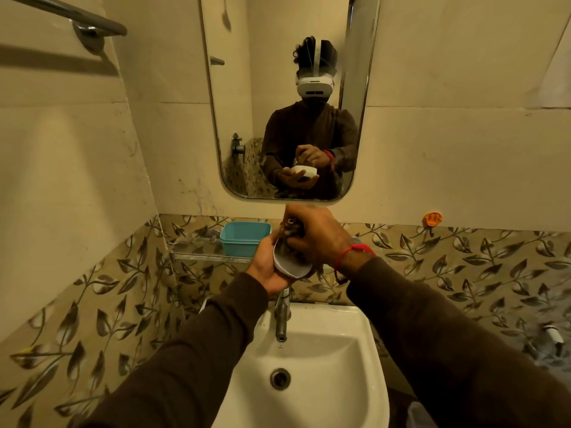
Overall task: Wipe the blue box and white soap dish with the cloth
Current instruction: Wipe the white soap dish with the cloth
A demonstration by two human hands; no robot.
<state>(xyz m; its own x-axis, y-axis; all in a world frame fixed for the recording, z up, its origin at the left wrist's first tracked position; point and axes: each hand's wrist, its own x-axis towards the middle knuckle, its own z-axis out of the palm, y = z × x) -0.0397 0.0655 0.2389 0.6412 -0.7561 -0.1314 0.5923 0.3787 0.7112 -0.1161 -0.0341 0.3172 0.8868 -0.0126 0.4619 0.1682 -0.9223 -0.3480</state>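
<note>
At frame centre I see the white soap dish [289,267] cradled in my left hand [268,267], tilted toward the camera. My right hand [321,234] clenches the dark cloth [290,233] and presses it into the dish. The blue box [244,237] sits just left on the glass shelf [204,257], above the white sink [355,350] and its tap [281,316].

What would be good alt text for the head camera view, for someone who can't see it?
Above a white ceramic sink, the left hand holds a white oval soap dish while the right hand presses a dark crumpled cloth into it. A blue plastic box sits on the glass shelf behind.
</note>
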